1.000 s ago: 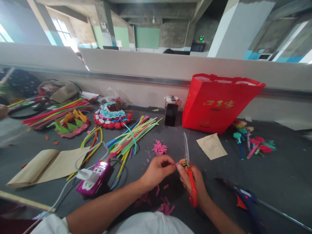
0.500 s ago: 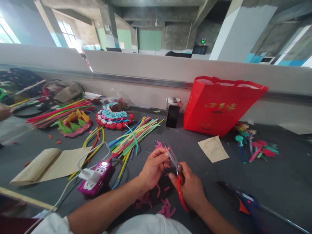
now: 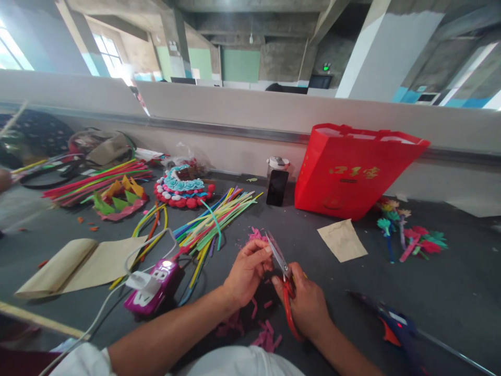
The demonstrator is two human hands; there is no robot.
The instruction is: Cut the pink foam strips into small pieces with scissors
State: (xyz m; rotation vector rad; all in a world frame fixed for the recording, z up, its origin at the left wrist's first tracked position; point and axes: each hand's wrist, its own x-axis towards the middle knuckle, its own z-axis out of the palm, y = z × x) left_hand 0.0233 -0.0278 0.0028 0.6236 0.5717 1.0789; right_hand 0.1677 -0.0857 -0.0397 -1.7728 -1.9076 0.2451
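Observation:
My right hand [image 3: 307, 303] grips the red-handled scissors [image 3: 287, 297], whose blades point up and to the left. The blade tips are beside the fingertips of my left hand [image 3: 250, 269]. Those fingers are pinched together on something too small to make out. Just beyond them lies a small heap of pink scraps [image 3: 256, 234]. More pink strips [image 3: 266, 337] are on the dark table [image 3: 313, 240] below my hands, near my body.
A purple power strip [image 3: 152, 292], pipe cleaners [image 3: 219, 219] and brown paper [image 3: 78, 269] are left. Ahead stand a phone [image 3: 277, 188] and red bag [image 3: 352, 172]. A glue gun [image 3: 395, 321], a paper square [image 3: 342, 240] and paper flowers [image 3: 420, 240] lie right. Another person's hand [image 3: 4, 180] shows far left.
The scissor blades look closer together and have shifted slightly. At the far left, the other person's hand and a stick have moved to the left.

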